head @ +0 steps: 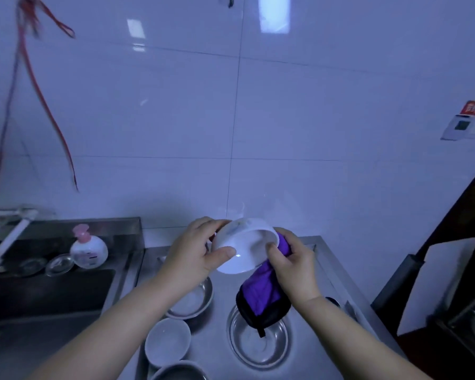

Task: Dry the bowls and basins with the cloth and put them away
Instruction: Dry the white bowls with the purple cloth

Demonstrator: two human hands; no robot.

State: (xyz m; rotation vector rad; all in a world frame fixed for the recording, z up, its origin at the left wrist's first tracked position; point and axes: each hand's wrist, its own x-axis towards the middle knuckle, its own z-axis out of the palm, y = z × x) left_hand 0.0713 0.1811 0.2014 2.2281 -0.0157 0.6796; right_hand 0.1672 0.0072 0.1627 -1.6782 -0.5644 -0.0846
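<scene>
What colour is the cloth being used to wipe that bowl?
Purple with a black edge, seen in the head view: the cloth hangs from the right hand.

Dim, with a cold blue-violet cast over everything. Two bright rectangular reflections glare on the glossy wall tiles [274, 78] at 12 o'clock, and a small highlight sits on the white bowl [244, 248]. Soft shadows lie under the arms on the steel counter [217, 311]. Wide-angle bending curves the edges; the red cords [39, 86] at 10 o'clock are smeared, the tap [8, 239] at 9 o'clock soft.
</scene>
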